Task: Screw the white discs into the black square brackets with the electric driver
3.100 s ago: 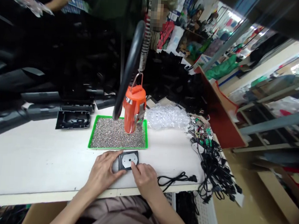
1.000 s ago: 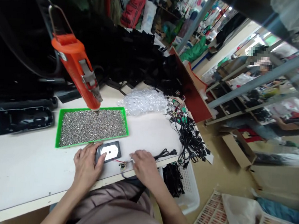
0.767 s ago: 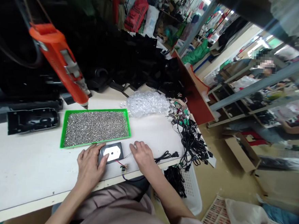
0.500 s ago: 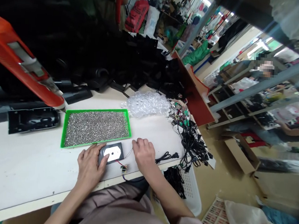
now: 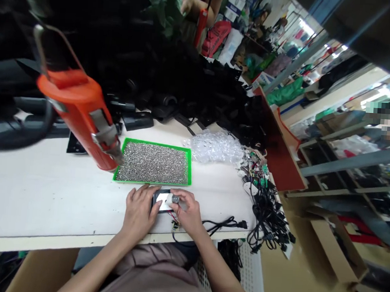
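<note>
A small black rectangular case point(image 5: 155, 199) with a white plate point(image 5: 161, 201) on it lies on the bench in front of me. My left hand point(image 5: 140, 211) grips the case's left end, its thumb over the plate. Over the right end, my right hand point(image 5: 188, 213) pinches a small round silver and whitish part point(image 5: 174, 199) that looks like a little motor. Thin red wires run beneath that hand to a small circuit board point(image 5: 175, 226) near the bench edge. The right hand's fingers partly cover the case.
Behind the case is a green tray point(image 5: 190, 172) of small metal screws. An orange electric screwdriver point(image 5: 84, 111) hangs at the tray's left. Clear plastic pieces point(image 5: 216, 147) and tangled black cords point(image 5: 267, 213) lie to the right. Black housings point(image 5: 171, 106) are piled at the back.
My right hand has moved left from beside the case to over its right end, now with the small round part. The view has shifted, and the screwdriver hangs differently.
</note>
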`<state>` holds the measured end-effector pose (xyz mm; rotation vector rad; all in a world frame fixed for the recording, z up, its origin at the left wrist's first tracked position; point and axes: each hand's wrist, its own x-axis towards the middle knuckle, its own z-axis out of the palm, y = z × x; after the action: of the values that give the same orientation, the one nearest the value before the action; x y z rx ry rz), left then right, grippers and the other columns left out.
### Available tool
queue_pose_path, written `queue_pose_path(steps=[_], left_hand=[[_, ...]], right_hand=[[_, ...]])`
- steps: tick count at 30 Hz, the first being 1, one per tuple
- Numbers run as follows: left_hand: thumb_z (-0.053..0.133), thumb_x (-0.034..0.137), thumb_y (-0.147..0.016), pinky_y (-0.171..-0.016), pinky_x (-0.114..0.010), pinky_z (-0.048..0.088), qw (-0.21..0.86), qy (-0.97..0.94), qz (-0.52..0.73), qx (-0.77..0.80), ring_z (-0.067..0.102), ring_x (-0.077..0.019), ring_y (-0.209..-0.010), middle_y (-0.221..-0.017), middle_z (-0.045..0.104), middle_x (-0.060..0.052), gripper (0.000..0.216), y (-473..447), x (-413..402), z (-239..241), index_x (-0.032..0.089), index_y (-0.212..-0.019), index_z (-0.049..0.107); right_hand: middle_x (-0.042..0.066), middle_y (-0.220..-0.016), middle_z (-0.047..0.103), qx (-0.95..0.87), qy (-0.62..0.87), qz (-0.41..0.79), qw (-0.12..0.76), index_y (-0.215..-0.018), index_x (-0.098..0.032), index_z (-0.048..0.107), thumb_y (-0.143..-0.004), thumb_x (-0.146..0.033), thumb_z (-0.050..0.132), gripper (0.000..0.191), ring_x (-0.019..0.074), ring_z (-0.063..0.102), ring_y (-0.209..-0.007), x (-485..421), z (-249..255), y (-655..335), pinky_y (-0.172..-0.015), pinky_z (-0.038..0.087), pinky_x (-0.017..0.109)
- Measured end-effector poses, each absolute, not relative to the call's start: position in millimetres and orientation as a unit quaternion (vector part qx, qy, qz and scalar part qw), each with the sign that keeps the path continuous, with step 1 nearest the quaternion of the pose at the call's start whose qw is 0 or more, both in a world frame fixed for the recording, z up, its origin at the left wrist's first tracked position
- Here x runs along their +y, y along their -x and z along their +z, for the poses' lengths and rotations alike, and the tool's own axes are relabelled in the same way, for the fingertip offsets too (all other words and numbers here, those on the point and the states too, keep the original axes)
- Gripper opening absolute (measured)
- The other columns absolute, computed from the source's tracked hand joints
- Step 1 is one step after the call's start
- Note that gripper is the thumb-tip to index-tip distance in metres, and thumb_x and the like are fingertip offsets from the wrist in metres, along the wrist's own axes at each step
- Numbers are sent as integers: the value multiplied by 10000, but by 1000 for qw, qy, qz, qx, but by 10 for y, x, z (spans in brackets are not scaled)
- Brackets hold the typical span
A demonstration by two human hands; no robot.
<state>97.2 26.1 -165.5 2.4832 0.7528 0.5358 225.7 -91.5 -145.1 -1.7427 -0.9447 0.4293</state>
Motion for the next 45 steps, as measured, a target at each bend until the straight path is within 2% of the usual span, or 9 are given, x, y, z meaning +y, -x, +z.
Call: queue_pose_path(steps=[9, 15, 18, 21, 25, 30, 34, 39, 45], left_hand=[[378, 259, -943, -1026, -485, 279, 228, -909, 208, 280, 521, -285, -1177, -1173, 658, -115, 380, -973, 226, -1648, 177, -1289, 514], [354, 206, -943, -1017, -475, 285, 207, -912, 230, 269, 520, -281, -1177, -1169, 666, -99, 392, -974, 179, -1631, 175, -1294, 524], [376, 223, -949, -959, -429, 351, 191, -906, 273, 261, 543, -261, -1134, -1140, 671, -96, 373, -881, 233, -1582, 186, -1280, 543], [439, 267, -939, -821, -379, 419, 149, -894, 313, 284, 585, -247, -982, -1000, 683, -95, 312, -818, 493, -1441, 206, -1186, 621], [455, 355, -935, -764, -389, 423, 98, -916, 225, 319, 574, -273, -948, -1011, 674, -98, 310, -1031, 1041, -1194, 212, -1123, 656], [652, 449, -804, -850, -423, 390, 125, -952, 67, 271, 564, -300, -1000, -1068, 670, -89, 374, -1455, 1390, -1124, 222, -1101, 664], [579, 371, -872, -818, -395, 368, 132, -957, 69, 251, 570, -260, -949, -960, 701, -43, 189, -1455, 1374, -1188, 243, -881, 718], [489, 355, -923, -747, -387, 377, 103, -947, 154, 261, 577, -245, -870, -907, 718, -45, 269, -1368, 1353, -1276, 270, -898, 743], [462, 430, -931, -685, -357, 395, 100, -938, 205, 259, 591, -231, -770, -797, 720, -39, 324, -1385, 1340, -1320, 268, -917, 742]], right_hand=[[76, -933, 723, -627, 742, -35, 234, -1031, -168, 636, -939, -304, 531, 195, 210, 597, -834, -794, -1126, -2281, -739, 406, 350], [92, -939, 720, -647, 726, -48, 226, -1036, -159, 639, -930, -349, 544, 238, 194, 605, -839, -744, -1292, -2292, -738, 432, 333], [107, -1078, 700, -639, 740, -24, 211, -1076, -179, 648, -877, -318, 625, 244, 231, 605, -934, -806, -1247, -2291, -797, 476, 366], [111, -1294, 605, -661, 727, 51, 177, -1309, -211, 531, -852, -242, 637, 470, 286, 579, -1097, -926, -978, -2424, -896, 501, 456], [74, -1314, 596, -610, 720, 119, 310, -1437, -299, 370, -945, -203, 436, 505, 241, 567, -1191, -752, -514, -2860, -1010, 466, 500], [103, -1452, 453, -570, 565, 229, 551, -1431, -245, 359, -863, -571, 525, 676, 264, 441, -1327, 334, -202, -3212, -1087, 380, 492], [115, -1145, 663, -581, 453, 393, 550, -1196, -182, 576, -699, -644, 673, 686, 271, 625, -1072, 916, -122, -3113, -964, 487, 468], [15, -858, 639, -547, 434, 412, 586, -1145, -206, 567, -481, -636, 810, 829, 183, 624, -772, 875, -159, -2949, -724, 550, 346], [-30, -686, 558, -518, 431, 378, 635, -1150, -220, 578, -672, -563, 746, 611, 136, 541, -582, 368, -279, -2976, -549, 496, 293]])
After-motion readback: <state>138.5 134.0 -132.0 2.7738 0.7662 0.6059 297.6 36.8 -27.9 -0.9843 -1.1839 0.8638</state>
